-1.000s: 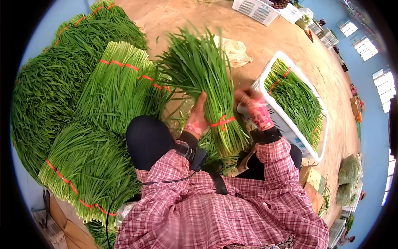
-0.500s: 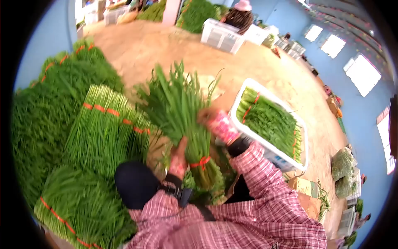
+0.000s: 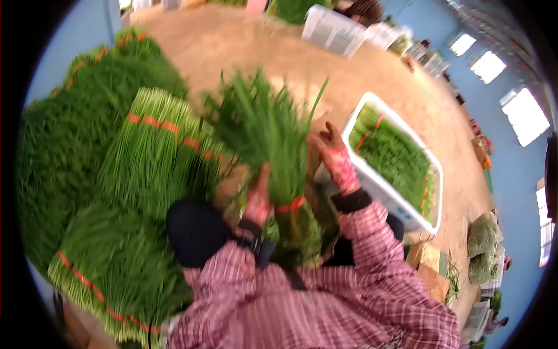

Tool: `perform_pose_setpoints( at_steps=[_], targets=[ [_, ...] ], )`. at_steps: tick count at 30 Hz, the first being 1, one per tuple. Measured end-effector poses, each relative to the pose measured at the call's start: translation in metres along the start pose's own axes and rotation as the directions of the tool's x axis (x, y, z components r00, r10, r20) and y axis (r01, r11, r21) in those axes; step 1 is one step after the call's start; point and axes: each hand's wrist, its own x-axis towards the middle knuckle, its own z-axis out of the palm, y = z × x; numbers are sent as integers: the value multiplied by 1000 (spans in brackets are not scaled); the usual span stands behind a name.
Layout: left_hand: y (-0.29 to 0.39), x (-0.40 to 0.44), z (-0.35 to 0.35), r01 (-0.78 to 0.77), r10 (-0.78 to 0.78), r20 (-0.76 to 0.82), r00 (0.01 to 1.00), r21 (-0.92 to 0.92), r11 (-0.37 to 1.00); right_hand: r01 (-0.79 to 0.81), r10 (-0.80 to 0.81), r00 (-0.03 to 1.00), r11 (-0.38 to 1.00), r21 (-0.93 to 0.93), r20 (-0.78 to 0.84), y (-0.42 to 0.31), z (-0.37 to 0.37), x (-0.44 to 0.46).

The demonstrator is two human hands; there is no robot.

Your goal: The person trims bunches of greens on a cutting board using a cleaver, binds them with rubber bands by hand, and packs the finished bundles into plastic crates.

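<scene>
A loose-topped bunch of garlic chives (image 3: 282, 151) stands in front of me, its leaves fanned upward and an orange-red tie (image 3: 290, 205) round its lower part. My left hand (image 3: 259, 195) grips it from the left side, just above the tie, with the fingers partly hidden by leaves. To the right of the leaves, my right hand (image 3: 336, 157) is raised with fingers apart and nothing in it. One long leaf sticks out of the bunch close to its fingertips.
On the left lie large piles of tied chives (image 3: 157, 151). A white crate (image 3: 381, 186) filled with chive bunches stands at the right. Beyond are another white crate (image 3: 331, 32), sandy floor and a person (image 3: 363, 11). Cardboard boxes (image 3: 429, 264) sit at lower right.
My right hand has moved off the bunch to the right and its fingers have spread. My left hand still grips the bunch. The camera view has shifted slightly.
</scene>
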Motion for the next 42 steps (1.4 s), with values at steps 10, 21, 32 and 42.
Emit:
perform_pose_setpoints(
  at_steps=[10,21,32,42],
  targets=[
    [-18,21,-17,10,-7,-50,999,53,999,-558,366,823,659,504,433,34,16,-21],
    [-16,23,-15,100,-98,-84,992,25,995,-480,359,855,819,313,374,51,24,-11],
    [-25,31,-30,68,-47,-172,984,117,991,389,-344,910,902,-187,233,19,48,-20],
    [-22,28,-29,92,-52,-177,983,222,971,242,-188,897,966,-91,400,-5,44,-8]
  ],
)
